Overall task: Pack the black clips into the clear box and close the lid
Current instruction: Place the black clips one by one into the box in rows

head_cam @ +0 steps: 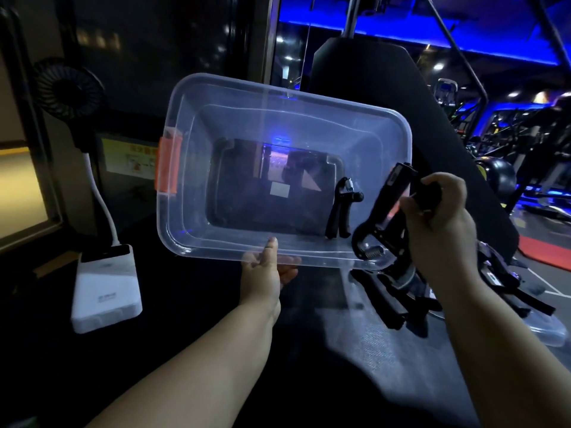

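One packed clip already lies inside the clear box, low in its right-hand corner, and we judge it sits there because the box is tipped up with its open mouth facing us, so anything dropped in slides to the lower edge. Our left hand pinches the near rim at lower centre of the frame, thumb on top and fingers visible through the plastic beneath; that grip carries the box clear of the tabletop and keeps its opening turned toward the right. Our right hand, fingers curled round one handle of the held clip, hangs just at the box's right rim, spring end down, well placed for dropping it in. The loose clips wait in a heap at lower right, resting on what appears to be the clear lid, so the lid likely cannot go on until they are cleared from it. An orange latch shows on the box's left end. At lower left a white power bank feeds a small fan on a bent neck; both stand well apart from the work, and nothing blocks the way into the box.
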A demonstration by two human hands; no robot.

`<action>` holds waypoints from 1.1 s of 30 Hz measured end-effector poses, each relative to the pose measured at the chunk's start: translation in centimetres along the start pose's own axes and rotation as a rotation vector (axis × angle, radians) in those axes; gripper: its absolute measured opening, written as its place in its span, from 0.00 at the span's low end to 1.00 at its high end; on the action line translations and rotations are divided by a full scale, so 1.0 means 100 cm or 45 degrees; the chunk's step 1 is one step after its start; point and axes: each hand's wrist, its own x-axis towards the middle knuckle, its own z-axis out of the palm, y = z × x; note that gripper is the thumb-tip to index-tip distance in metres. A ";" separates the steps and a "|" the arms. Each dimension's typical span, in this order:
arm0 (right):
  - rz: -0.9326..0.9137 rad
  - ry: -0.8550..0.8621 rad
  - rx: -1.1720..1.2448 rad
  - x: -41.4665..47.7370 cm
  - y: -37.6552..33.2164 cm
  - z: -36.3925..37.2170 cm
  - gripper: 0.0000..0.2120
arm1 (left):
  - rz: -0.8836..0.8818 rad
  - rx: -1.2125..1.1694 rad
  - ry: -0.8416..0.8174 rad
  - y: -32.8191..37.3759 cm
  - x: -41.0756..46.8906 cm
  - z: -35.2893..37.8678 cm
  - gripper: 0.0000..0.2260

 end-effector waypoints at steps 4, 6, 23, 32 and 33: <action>0.004 -0.169 -0.071 0.019 -0.003 0.038 0.15 | -0.013 0.003 0.002 0.000 0.000 -0.001 0.09; 0.037 -0.261 -0.103 0.027 -0.001 0.058 0.14 | -0.018 0.012 -0.011 0.001 -0.001 -0.001 0.07; 0.162 -0.527 -0.435 0.066 0.023 0.142 0.12 | -0.035 -0.026 -0.019 0.001 0.000 -0.001 0.04; -0.058 -0.545 -0.859 0.090 0.030 0.165 0.19 | -0.044 -0.040 -0.039 0.006 -0.002 0.000 0.05; -0.137 -0.530 -0.953 0.091 0.031 0.167 0.19 | -0.048 -0.053 -0.026 0.006 -0.002 0.000 0.05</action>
